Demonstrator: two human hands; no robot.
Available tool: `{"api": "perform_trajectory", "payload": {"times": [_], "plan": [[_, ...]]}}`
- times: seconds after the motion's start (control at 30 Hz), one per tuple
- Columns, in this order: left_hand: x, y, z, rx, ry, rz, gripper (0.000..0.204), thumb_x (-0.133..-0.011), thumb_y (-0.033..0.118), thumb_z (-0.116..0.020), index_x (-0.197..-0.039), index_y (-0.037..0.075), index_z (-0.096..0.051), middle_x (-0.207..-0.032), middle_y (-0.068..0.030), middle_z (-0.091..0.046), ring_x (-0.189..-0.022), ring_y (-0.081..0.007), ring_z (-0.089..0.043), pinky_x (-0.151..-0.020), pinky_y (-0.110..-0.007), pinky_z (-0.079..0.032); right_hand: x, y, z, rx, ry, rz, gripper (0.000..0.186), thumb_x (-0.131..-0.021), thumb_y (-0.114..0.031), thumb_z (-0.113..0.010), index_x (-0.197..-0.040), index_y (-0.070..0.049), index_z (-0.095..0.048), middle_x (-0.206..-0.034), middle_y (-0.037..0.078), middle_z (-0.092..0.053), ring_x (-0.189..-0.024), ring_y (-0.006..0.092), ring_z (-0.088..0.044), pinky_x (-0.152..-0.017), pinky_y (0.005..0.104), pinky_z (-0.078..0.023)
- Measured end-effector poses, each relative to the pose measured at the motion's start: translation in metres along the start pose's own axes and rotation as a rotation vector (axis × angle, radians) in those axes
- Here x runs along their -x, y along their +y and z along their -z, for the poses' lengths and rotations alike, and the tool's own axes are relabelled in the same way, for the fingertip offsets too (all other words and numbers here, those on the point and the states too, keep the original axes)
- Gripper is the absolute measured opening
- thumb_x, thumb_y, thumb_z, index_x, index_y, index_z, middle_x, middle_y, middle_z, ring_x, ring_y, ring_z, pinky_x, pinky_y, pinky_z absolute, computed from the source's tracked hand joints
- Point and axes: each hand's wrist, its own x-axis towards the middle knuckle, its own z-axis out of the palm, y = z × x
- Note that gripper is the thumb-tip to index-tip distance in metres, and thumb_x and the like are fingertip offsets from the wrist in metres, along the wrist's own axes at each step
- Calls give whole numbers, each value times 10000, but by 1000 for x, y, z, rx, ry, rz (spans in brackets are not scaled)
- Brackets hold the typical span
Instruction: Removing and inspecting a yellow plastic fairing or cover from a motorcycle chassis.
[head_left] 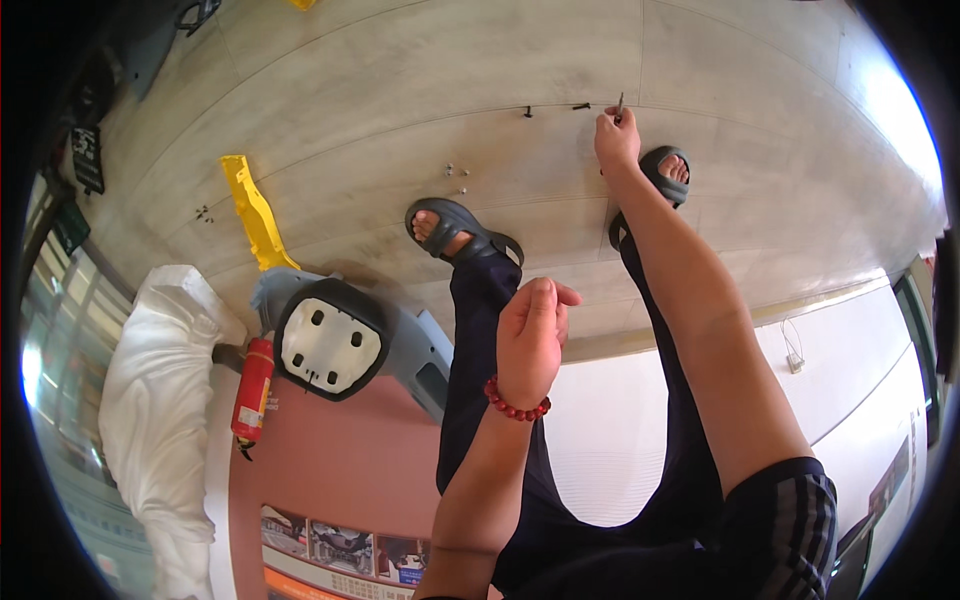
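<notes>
My right hand (617,140) grips a small, slim metal tool (621,102), pointing away from me, just above my right sandal (668,160). To its left on the floor lie two dark bolts (581,106) and several small silver fasteners (450,170). My left hand (532,330), wearing a red bead bracelet (520,408), is loosely curled over my left leg, its index finger slightly out; whatever it may hold is hidden. My left sandal (440,225) rests beside the silver fasteners.
At left are a yellow plastic panel (250,210), several dark screws (204,213), a grey-blue body piece with a seat-like base (330,340), a red fire extinguisher (252,390) and white draped material (160,400). More parts (88,158) lie at the far upper left.
</notes>
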Motion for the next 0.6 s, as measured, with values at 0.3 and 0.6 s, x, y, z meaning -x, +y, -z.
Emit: {"api": "perform_trajectory", "payload": {"times": [0.3, 0.6], "plan": [[5, 5, 6, 159, -72, 63, 347, -1011, 246, -368, -883, 4, -581, -575, 42, -376, -478, -45, -307, -457, -209, -262, -12, -30, -11, 276, -96, 99, 385, -795, -333, -605, -1035, -34, -579, -998, 227, -638, -968, 391, -602, -830, 445, -476], [8, 10, 14, 379, -89, 19, 243, -810, 6, -389, -963, -8, -578, -809, -48, -504, -722, -154, -494, -686, -290, -410, 37, -54, -41, 362, -264, 231, 262, -827, -222, -541, -971, -13, -609, -962, 230, -643, -959, 390, -602, -826, 457, -474]]}}
